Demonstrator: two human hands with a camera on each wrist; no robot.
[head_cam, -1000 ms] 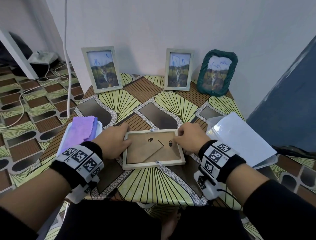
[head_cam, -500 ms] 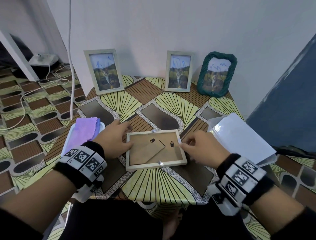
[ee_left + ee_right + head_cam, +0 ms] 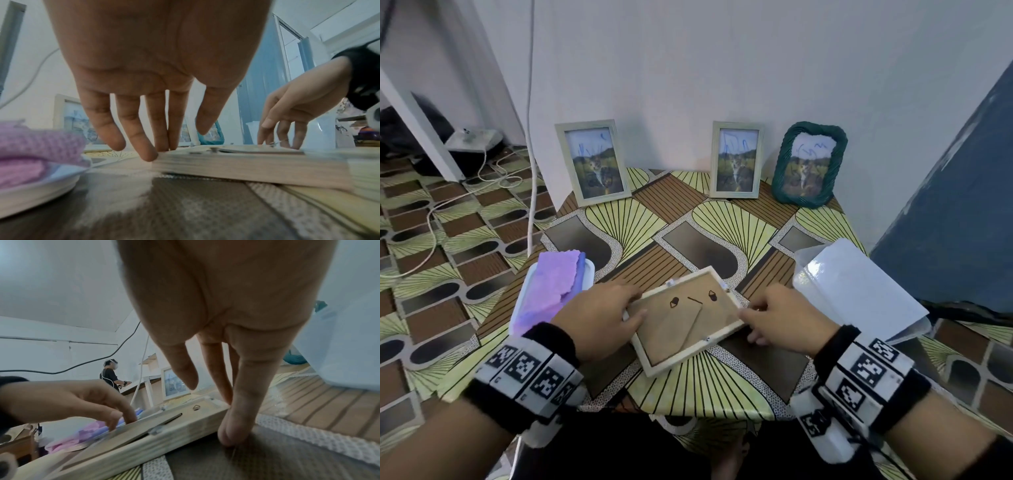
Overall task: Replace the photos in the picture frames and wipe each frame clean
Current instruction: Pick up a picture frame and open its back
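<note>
A light wooden picture frame [image 3: 686, 317] lies face down and askew near the counter [image 3: 702, 394] front edge, between the left hand [image 3: 599, 315], whose straight spread fingers [image 3: 148, 152] touch its left edge, and the right hand [image 3: 782, 317], fingers extended down against its right edge. Just left sits a white tray [image 3: 522, 301] with purple cloths [image 3: 551, 287], just right a white plastic container [image 3: 859, 291]; bare patterned counter opens behind, up to three standing framed photos [image 3: 594, 162] at the wall. No legible writing shows.

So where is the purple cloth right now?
In the head view, the purple cloth lies on a white tray at the table's left, just beside the left hand.
</note>
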